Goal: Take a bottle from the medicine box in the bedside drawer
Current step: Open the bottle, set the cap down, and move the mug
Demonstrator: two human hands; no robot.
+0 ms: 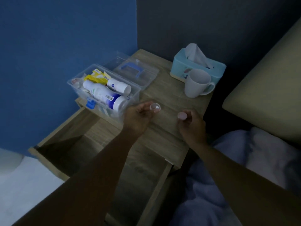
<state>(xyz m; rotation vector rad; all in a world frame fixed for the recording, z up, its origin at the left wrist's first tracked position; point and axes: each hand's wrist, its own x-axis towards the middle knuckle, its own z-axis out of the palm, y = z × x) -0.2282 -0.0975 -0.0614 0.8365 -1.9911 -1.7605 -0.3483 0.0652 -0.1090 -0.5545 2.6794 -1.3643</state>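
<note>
The left hand [138,115] pinched a small clear bottle [155,108], mouth toward the camera — the right hand [192,123], just beside, gripped its pink cap [182,116].

surface: wooden bedside table [164,128] | on it: white mug [196,83] | behind mug: teal tissue box [197,66] | left of mug: clear medicine box [104,90], clear lid [136,71]
</note>
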